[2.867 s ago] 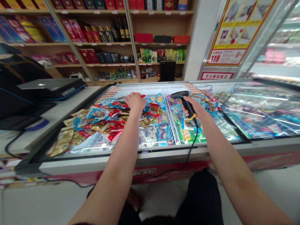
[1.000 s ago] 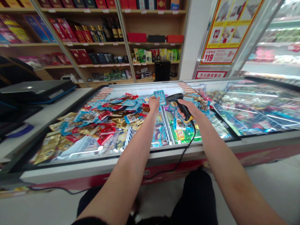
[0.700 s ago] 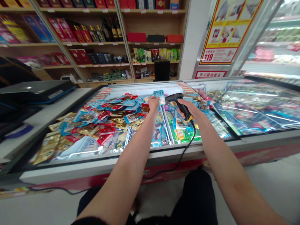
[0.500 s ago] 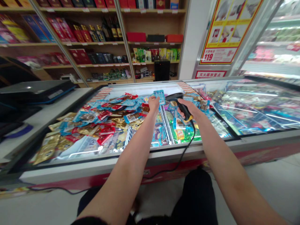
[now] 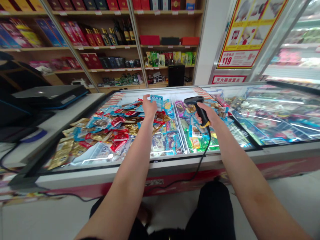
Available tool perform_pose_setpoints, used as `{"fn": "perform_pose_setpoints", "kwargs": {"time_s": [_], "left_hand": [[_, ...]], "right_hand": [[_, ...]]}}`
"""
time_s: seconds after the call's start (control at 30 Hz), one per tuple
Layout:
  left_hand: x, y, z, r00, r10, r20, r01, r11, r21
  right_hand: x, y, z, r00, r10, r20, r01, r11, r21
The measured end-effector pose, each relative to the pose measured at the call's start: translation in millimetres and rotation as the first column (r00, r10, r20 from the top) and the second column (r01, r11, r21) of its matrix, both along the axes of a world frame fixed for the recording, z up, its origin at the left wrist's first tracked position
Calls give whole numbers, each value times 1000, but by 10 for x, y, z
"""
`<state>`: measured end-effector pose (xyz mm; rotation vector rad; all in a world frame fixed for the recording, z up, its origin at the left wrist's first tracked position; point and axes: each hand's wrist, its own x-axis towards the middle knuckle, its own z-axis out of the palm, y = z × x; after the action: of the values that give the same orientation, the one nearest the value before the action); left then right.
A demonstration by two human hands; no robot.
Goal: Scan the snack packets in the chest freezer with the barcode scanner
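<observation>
Left hand (image 5: 149,108) is closed on a small blue snack packet (image 5: 156,102). It pinches the bottom edge, so the packet stands up above the fingers, over the freezer. Right hand (image 5: 206,115) is wrapped tight around a black and yellow barcode scanner (image 5: 201,110), and the top of the scanner tips toward the left hand. The two hands are near each other but not touching. A black cord (image 5: 204,156) hangs down from the scanner and runs over the front of the freezer.

Under the left hand is a big heap of shiny blue, red and gold snack packets (image 5: 107,128). Under the right hand are green and blue packets (image 5: 196,140). A wire divider (image 5: 179,130) stands between the two heaps, inside a long freezer (image 5: 150,174).

Far left of the left hand, a white desk (image 5: 58,130) holds a gray laptop (image 5: 47,92). Ahead of both hands are wooden shelves (image 5: 107,46) with boxes and bottles.
</observation>
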<state>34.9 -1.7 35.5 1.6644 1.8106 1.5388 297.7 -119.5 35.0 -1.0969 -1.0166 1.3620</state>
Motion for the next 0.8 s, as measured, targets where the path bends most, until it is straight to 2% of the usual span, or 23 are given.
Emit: {"fn": "perform_pose_setpoints", "kwargs": {"time_s": [0.13,0.27,0.37,0.5,0.57,0.67,0.73,0.8], "left_hand": [[-254,-267,146,964,24,-264,-71,983,-167],[-292,-485,146,828,2,-561,-190,941,-278],[-262,-526,86,768,-14,-640,-220,933,-284],[-154,-557,67,755,38,-655,-215,957,-192],[-23,-603,86,751,29,-660,-150,980,-128],[325,-720,88,717,-95,-691,50,995,-84],[643,-832,26,640,-240,-730,253,963,-94],[985,-967,-102,525,-353,-775,460,883,-91]], "right_hand": [[26,-6,29,998,-41,-41,41,999,9],[45,-14,34,997,-68,-36,69,997,18],[50,-21,28,997,-75,-34,75,997,18],[64,-24,32,993,-110,-52,111,994,18],[99,-18,39,992,-107,-69,110,993,38],[209,-6,57,991,-69,-115,81,991,103],[307,-8,82,988,-42,-149,64,987,149],[402,-26,118,984,-26,-174,59,981,184]]}}
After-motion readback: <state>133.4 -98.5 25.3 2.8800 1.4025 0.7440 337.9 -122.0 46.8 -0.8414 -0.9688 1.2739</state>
